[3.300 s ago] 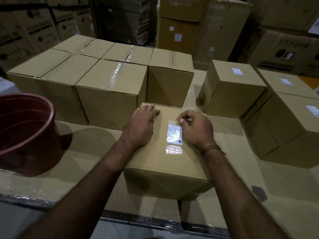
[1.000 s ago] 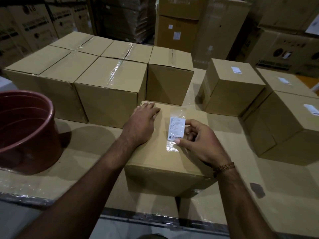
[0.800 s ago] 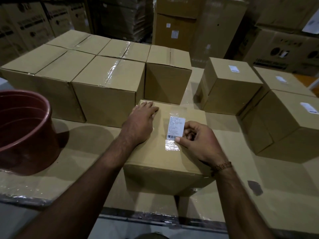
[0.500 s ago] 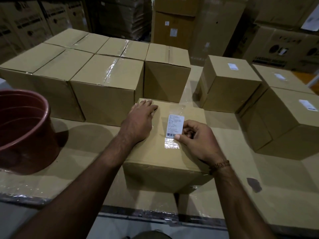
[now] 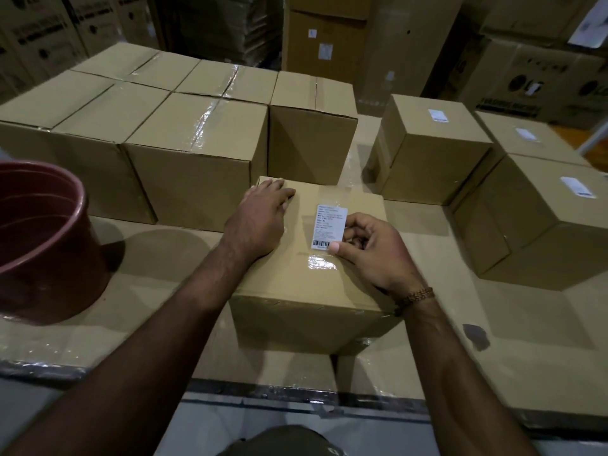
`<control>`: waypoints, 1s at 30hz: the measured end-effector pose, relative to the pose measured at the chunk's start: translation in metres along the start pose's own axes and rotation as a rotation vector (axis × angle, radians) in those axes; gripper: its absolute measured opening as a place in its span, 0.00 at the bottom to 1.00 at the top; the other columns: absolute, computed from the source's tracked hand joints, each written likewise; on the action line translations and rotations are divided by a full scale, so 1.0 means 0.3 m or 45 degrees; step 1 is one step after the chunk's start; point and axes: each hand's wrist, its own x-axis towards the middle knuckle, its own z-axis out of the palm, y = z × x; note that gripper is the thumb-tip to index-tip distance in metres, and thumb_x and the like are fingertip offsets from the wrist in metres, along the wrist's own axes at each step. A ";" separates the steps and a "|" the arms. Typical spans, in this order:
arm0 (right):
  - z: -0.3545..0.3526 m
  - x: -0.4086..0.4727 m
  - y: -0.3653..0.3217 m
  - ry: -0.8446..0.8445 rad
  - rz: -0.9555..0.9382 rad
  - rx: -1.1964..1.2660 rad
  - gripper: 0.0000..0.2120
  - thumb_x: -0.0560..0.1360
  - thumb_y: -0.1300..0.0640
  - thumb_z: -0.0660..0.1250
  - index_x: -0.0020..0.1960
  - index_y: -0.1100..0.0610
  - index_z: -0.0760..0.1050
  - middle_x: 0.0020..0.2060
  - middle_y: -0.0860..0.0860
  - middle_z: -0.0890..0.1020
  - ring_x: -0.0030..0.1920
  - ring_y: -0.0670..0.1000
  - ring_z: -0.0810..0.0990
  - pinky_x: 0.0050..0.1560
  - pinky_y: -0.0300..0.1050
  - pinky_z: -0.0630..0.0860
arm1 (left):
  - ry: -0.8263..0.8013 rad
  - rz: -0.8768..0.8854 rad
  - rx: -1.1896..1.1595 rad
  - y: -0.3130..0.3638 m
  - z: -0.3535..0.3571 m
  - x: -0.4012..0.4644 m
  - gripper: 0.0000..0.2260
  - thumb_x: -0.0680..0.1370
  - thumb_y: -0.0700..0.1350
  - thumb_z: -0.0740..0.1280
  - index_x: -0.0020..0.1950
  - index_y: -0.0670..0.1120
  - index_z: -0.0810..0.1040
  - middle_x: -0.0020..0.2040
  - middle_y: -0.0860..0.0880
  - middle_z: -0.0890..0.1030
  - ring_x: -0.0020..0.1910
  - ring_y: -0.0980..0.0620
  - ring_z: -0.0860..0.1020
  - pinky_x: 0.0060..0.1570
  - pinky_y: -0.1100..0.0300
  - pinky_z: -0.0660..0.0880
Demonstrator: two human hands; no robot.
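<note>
Two bare forearms reach in over the near edge of a cardboard-covered table [image 5: 141, 291], the right wrist wearing a beaded bracelet [image 5: 416, 295]. The right hand [image 5: 371, 255] pinches a white barcode label [image 5: 329, 227] by its lower right corner, thumb against curled fingers [image 5: 357, 225]. The label sits at the top face of a brown carton [image 5: 296, 291]; whether it is stuck down or lifted clear cannot be told. On the near side of the thumb lies a glossy patch of clear tape [image 5: 320, 263].

Holding the label by one corner likely leaves the rest of it free to be positioned and smoothed.

To the left of those fingers, the left hand [image 5: 260, 222] lies flat on the carton's top. Its fingertips [image 5: 274, 189] are straight and close together and reach toward the far left corner, apparently to stop the carton sliding while the label is worked.

Well to the left of the flat hand, a dark red plastic bucket [image 5: 42, 241] stands on the table. Just beyond the left fingertips is a tight block of tape-sealed cartons [image 5: 194, 153] with no labels in sight, seemingly waiting their turn. Out to the right of the pinching fingers, three labelled cartons [image 5: 427, 149] are grouped apart, probably as finished work. Farther back, printed warehouse boxes [image 5: 526, 80] are stacked in dim light.
</note>
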 end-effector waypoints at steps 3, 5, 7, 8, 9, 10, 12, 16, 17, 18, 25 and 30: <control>0.003 -0.005 -0.007 0.008 -0.001 0.004 0.16 0.76 0.63 0.78 0.62 0.57 0.82 0.42 0.42 0.86 0.36 0.36 0.80 0.42 0.29 0.75 | 0.004 0.010 0.003 -0.003 0.002 -0.001 0.18 0.87 0.45 0.56 0.76 0.50 0.73 0.80 0.47 0.69 0.80 0.47 0.63 0.81 0.46 0.55; 0.002 -0.003 -0.007 0.013 0.007 -0.030 0.15 0.76 0.61 0.78 0.61 0.55 0.83 0.44 0.44 0.88 0.37 0.36 0.80 0.44 0.32 0.77 | 0.000 0.009 0.006 -0.004 0.002 -0.002 0.18 0.87 0.45 0.56 0.76 0.50 0.73 0.79 0.47 0.69 0.80 0.47 0.63 0.81 0.45 0.56; 0.003 -0.001 0.000 0.021 -0.003 -0.125 0.11 0.76 0.57 0.79 0.58 0.51 0.84 0.47 0.47 0.88 0.39 0.40 0.79 0.45 0.39 0.80 | -0.002 -0.001 0.006 0.000 -0.001 -0.004 0.18 0.87 0.46 0.56 0.76 0.50 0.73 0.79 0.47 0.69 0.80 0.47 0.63 0.81 0.44 0.56; 0.004 -0.002 0.002 0.028 -0.010 -0.190 0.10 0.76 0.55 0.78 0.57 0.49 0.84 0.47 0.48 0.87 0.39 0.44 0.78 0.45 0.44 0.81 | 0.001 -0.006 0.006 0.002 -0.002 -0.005 0.18 0.87 0.46 0.56 0.76 0.50 0.73 0.79 0.47 0.69 0.80 0.47 0.63 0.81 0.44 0.56; 0.008 -0.007 0.005 0.036 -0.017 -0.250 0.09 0.77 0.54 0.77 0.57 0.49 0.84 0.48 0.49 0.87 0.40 0.48 0.80 0.47 0.47 0.82 | 0.003 -0.007 0.008 0.004 -0.002 -0.006 0.18 0.87 0.46 0.56 0.76 0.50 0.73 0.79 0.47 0.69 0.80 0.46 0.63 0.81 0.44 0.56; 0.013 -0.015 0.003 0.043 -0.023 -0.279 0.09 0.78 0.53 0.76 0.58 0.48 0.83 0.50 0.48 0.87 0.43 0.49 0.81 0.49 0.48 0.82 | 0.004 -0.003 0.012 0.006 -0.003 -0.007 0.18 0.87 0.46 0.56 0.76 0.50 0.73 0.79 0.47 0.69 0.80 0.46 0.64 0.81 0.44 0.56; 0.027 -0.033 -0.008 0.064 -0.030 -0.251 0.09 0.81 0.54 0.72 0.61 0.48 0.82 0.55 0.43 0.87 0.50 0.41 0.83 0.54 0.40 0.82 | 0.003 -0.001 0.022 0.005 -0.002 -0.006 0.18 0.87 0.46 0.56 0.76 0.50 0.73 0.79 0.47 0.69 0.80 0.47 0.64 0.81 0.45 0.56; 0.047 -0.047 -0.018 0.129 -0.026 -0.231 0.10 0.83 0.52 0.70 0.64 0.47 0.81 0.52 0.42 0.86 0.50 0.38 0.83 0.51 0.37 0.81 | 0.003 0.001 0.032 0.001 0.001 0.000 0.18 0.87 0.45 0.57 0.76 0.50 0.73 0.79 0.47 0.70 0.79 0.46 0.64 0.81 0.45 0.56; 0.044 -0.049 -0.018 0.115 -0.012 -0.246 0.12 0.81 0.52 0.72 0.64 0.46 0.80 0.48 0.43 0.86 0.46 0.39 0.82 0.47 0.37 0.80 | 0.005 0.008 0.035 0.000 0.003 0.001 0.18 0.87 0.45 0.57 0.76 0.50 0.74 0.79 0.46 0.70 0.79 0.46 0.65 0.81 0.45 0.57; 0.038 -0.050 -0.015 0.090 0.005 -0.246 0.17 0.78 0.53 0.76 0.65 0.46 0.80 0.46 0.46 0.84 0.42 0.41 0.80 0.45 0.39 0.80 | 0.007 0.014 0.038 -0.001 0.004 0.002 0.18 0.87 0.45 0.57 0.76 0.50 0.74 0.79 0.46 0.70 0.79 0.46 0.65 0.80 0.45 0.57; 0.033 -0.028 -0.001 0.088 0.020 -0.256 0.16 0.74 0.58 0.80 0.59 0.49 0.84 0.43 0.47 0.85 0.38 0.42 0.75 0.45 0.42 0.81 | 0.006 -0.008 0.036 0.007 0.003 -0.002 0.18 0.87 0.46 0.57 0.76 0.50 0.74 0.79 0.47 0.70 0.79 0.46 0.64 0.81 0.44 0.57; 0.023 -0.028 0.004 0.048 0.042 -0.191 0.16 0.74 0.57 0.80 0.60 0.49 0.83 0.45 0.50 0.84 0.39 0.44 0.74 0.45 0.44 0.80 | -0.007 -0.021 0.029 -0.006 0.009 0.005 0.18 0.87 0.47 0.56 0.76 0.52 0.73 0.79 0.48 0.69 0.80 0.46 0.64 0.80 0.42 0.58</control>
